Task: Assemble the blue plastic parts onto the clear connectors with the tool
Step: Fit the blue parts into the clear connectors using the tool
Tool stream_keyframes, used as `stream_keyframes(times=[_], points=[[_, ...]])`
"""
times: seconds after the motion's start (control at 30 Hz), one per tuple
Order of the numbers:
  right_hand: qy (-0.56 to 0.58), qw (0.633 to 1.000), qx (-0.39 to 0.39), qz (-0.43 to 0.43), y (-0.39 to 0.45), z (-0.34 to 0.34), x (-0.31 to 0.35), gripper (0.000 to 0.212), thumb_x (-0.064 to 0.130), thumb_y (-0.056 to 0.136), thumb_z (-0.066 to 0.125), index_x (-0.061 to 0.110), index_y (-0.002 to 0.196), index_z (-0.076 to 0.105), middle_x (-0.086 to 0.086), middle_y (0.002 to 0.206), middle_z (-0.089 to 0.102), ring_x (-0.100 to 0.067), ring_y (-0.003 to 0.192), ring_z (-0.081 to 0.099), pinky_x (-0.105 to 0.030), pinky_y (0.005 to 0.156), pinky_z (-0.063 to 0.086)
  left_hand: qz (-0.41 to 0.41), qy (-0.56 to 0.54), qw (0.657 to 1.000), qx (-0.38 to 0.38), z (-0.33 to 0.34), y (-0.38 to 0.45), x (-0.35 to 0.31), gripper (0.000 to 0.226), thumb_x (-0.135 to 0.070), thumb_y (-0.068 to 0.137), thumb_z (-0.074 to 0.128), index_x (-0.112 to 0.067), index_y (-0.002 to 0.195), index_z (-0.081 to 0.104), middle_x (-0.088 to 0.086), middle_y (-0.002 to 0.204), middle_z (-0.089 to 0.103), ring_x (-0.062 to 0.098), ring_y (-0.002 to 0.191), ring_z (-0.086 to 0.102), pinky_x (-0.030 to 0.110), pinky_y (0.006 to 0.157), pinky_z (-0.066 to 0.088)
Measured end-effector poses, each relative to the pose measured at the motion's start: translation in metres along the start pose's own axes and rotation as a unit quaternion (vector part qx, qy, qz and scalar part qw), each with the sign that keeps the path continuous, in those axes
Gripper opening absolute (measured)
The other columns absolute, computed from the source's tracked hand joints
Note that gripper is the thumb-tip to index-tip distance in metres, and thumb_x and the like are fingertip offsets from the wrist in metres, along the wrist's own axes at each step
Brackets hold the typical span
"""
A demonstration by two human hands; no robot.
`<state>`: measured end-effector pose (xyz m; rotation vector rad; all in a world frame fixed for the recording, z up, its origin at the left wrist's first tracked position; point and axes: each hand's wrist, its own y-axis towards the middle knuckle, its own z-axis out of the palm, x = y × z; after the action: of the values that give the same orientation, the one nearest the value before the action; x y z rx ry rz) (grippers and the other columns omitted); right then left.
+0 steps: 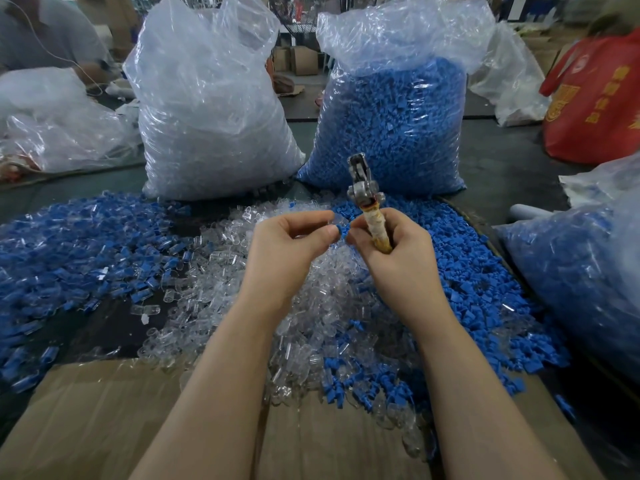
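Right now a blue part [343, 230] is pinched at the fingertips of the right hand [391, 251], whose other fingers are curled round the taped handle of the tool [367, 202], held upright with its metal head pointing away. Just to its left, the left hand [291, 244] pinches what seems a clear connector [334, 220], barely discernible. Both pieces meet between the fingertips, so the joining is judged to run sideways, hand to hand

Parts-strewn dark table [502, 168], bags [214, 109]
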<state>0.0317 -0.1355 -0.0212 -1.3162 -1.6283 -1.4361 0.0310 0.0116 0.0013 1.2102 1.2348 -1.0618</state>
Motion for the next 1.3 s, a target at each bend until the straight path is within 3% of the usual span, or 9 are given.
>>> stream_keyframes(times=[0.13,0.33,0.6,0.7,0.8,0.97,1.1,1.3], points=[[0.004,1.000,-0.012,-0.004,0.000,0.001,0.001,0.018,0.026,0.092,0.065,0.008,0.090,0.063,-0.017,0.083,0.067,-0.037,0.081,0.062,-0.047,0.071,0.051,-0.015,-0.086,0.996,-0.005,0.000,0.000,-0.002,0.017,-0.001,0.084,0.073,-0.015,0.094,0.074,0.004,0.087,0.077,0.017,0.088,0.074,0.028,0.085,0.059],[0.003,1.000,-0.010,-0.012,-0.002,0.004,0.005,0.018,0.028,0.090,0.069,0.012,0.086,0.064,-0.010,0.073,0.062,-0.024,0.065,0.055,-0.043,0.061,0.047,-0.010,-0.090,0.996,0.011,0.003,-0.001,-0.002,0.020,-0.001,0.084,0.072,-0.013,0.100,0.074,0.004,0.093,0.077,0.020,0.094,0.073,0.028,0.086,0.058],[0.002,1.000,0.001,0.001,-0.002,0.002,0.005,0.015,0.027,0.091,0.068,0.012,0.089,0.064,-0.011,0.078,0.066,-0.031,0.076,0.063,-0.051,0.070,0.053,0.012,-0.080,0.997,0.006,0.005,-0.002,-0.002,0.020,-0.001,0.084,0.072,-0.013,0.100,0.074,0.006,0.095,0.076,0.019,0.093,0.073,0.029,0.086,0.058],[0.002,1.000,0.019,0.007,-0.002,-0.002,0.002,0.015,0.027,0.091,0.068,0.013,0.089,0.063,-0.004,0.072,0.062,-0.016,0.062,0.055,-0.036,0.063,0.050,0.023,-0.113,0.993,-0.010,0.005,-0.002,-0.001,0.019,-0.001,0.084,0.072,-0.014,0.097,0.072,0.009,0.093,0.075,0.017,0.087,0.073,0.025,0.081,0.058],[-0.010,0.999,0.045,0.023,-0.002,-0.008,-0.002,0.020,0.025,0.090,0.067,0.006,0.089,0.060,-0.014,0.072,0.056,-0.009,0.059,0.043,-0.030,0.056,0.039,0.034,-0.135,0.990,-0.025,0.004,0.000,0.000,0.018,-0.002,0.084,0.073,-0.016,0.095,0.071,0.009,0.092,0.075,0.019,0.089,0.074,0.027,0.083,0.058],[-0.039,0.994,0.087,0.043,-0.001,-0.011,-0.003,0.019,0.023,0.089,0.067,0.006,0.090,0.058,-0.021,0.083,0.058,-0.018,0.066,0.048,-0.046,0.065,0.046,0.052,-0.170,0.983,-0.037,0.003,0.002,0.000,0.018,-0.002,0.084,0.071,-0.016,0.096,0.071,0.006,0.090,0.076,0.017,0.088,0.073,0.024,0.080,0.057],[-0.057,0.990,0.118,0.041,-0.001,-0.011,-0.005,0.016,0.026,0.089,0.067,0.012,0.088,0.058,-0.008,0.075,0.057,-0.014,0.063,0.047,-0.040,0.063,0.043,0.062,-0.186,0.980,-0.037,0.001,0.002,-0.001,0.019,0.000,0.085,0.069,-0.016,0.095,0.071,0.000,0.085,0.076,0.011,0.084,0.071,0.020,0.076,0.056],[-0.085,0.987,0.131,0.034,-0.001,-0.009,-0.004,0.013,0.025,0.089,0.068,0.018,0.088,0.057,0.004,0.074,0.056,-0.015,0.065,0.049,-0.045,0.068,0.048,0.076,-0.173,0.981,-0.037,0.001,0.003,-0.002,0.021,0.003,0.086,0.068,-0.015,0.095,0.071,-0.004,0.081,0.075,0.007,0.080,0.070,0.019,0.076,0.056]])
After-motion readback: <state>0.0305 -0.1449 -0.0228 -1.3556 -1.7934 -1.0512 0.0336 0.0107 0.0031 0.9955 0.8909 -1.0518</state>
